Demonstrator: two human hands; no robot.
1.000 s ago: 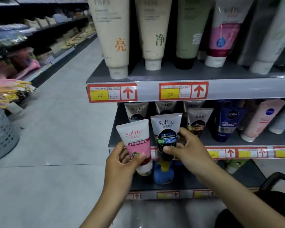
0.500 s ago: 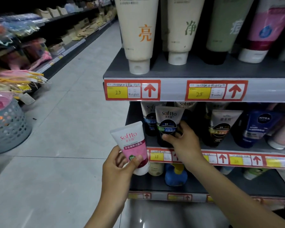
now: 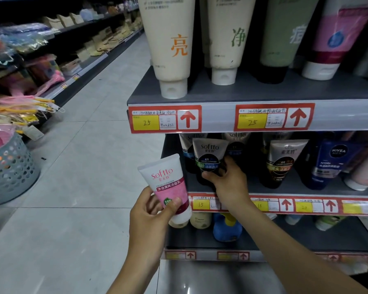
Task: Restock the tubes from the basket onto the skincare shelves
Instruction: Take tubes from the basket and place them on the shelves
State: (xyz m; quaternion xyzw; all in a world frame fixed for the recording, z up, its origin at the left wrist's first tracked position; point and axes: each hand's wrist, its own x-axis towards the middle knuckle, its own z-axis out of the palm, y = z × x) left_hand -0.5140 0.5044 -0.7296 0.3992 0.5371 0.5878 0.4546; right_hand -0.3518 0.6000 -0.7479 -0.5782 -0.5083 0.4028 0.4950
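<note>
Our left hand has its fingers wrapped round a pink and white tube, cap down, out in front of the shelf edge. Our right hand pinches a grey and black tube standing on the middle shelf among the other tubes. The grey basket on the floor far left has pink stuff in it, too blurry to tell what.

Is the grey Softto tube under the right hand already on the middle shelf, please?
On it: the grey Softto tube stands cap-down on the middle shelf, right hand gripping its lower end.
</note>
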